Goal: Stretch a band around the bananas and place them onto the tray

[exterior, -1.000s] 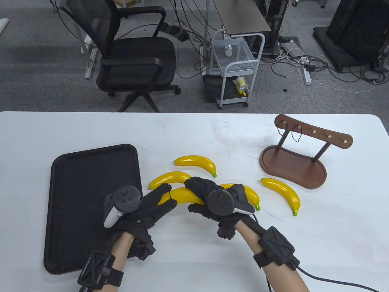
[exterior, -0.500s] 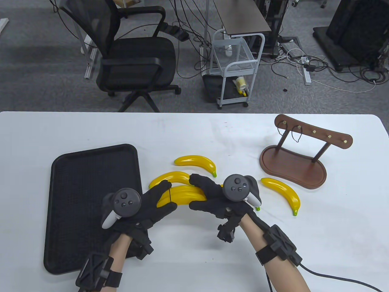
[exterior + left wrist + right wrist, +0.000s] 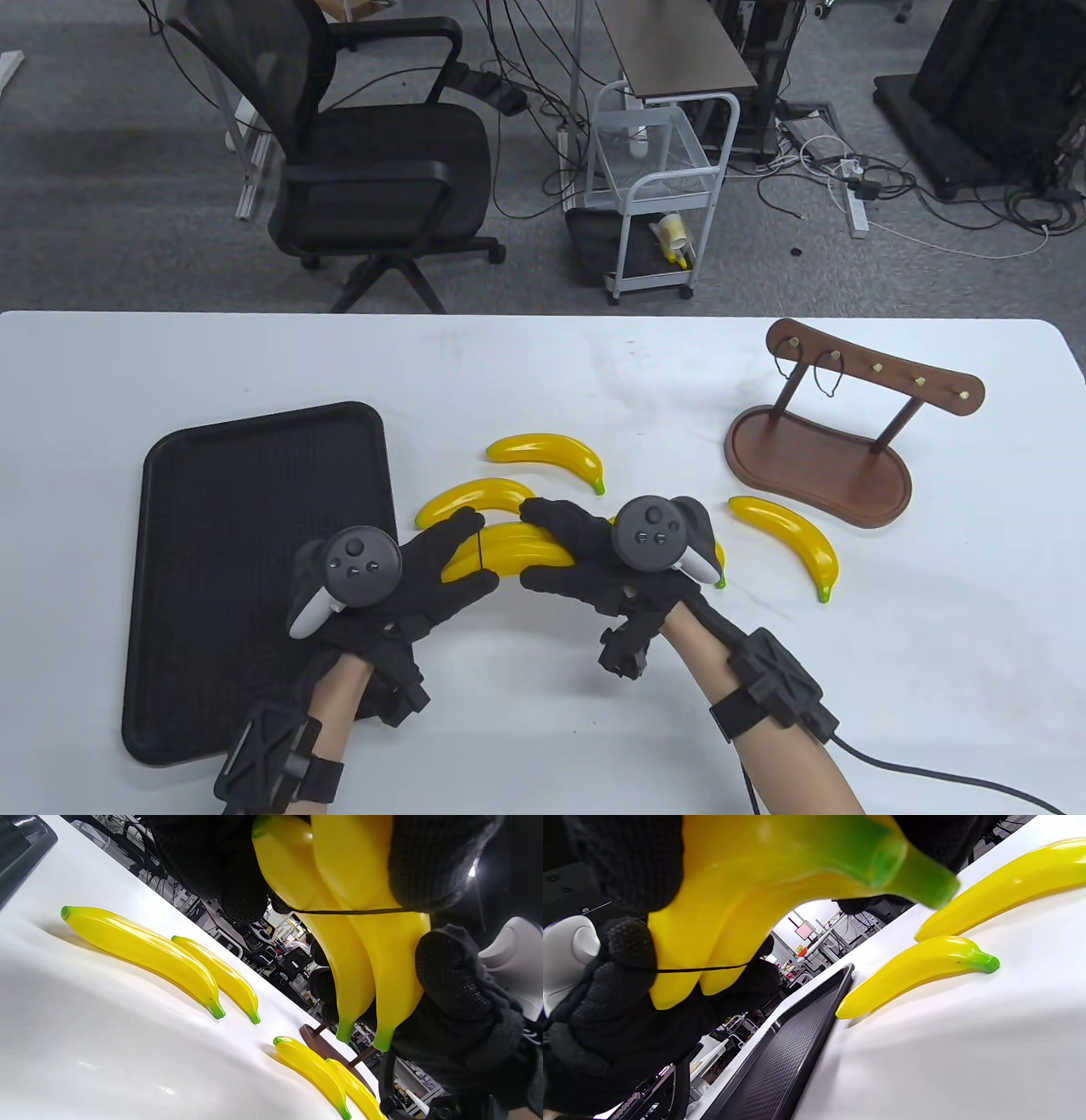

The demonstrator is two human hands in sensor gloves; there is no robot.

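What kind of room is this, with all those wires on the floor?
Probably a lab or workshop: cables sprawl over grey carpet, an office chair and a small cart stand behind the white table.

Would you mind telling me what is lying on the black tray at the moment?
The visible part of the black tray holds no bananas. The left hand hangs over its right edge and hides that part. The two held bananas with the band are above the table.
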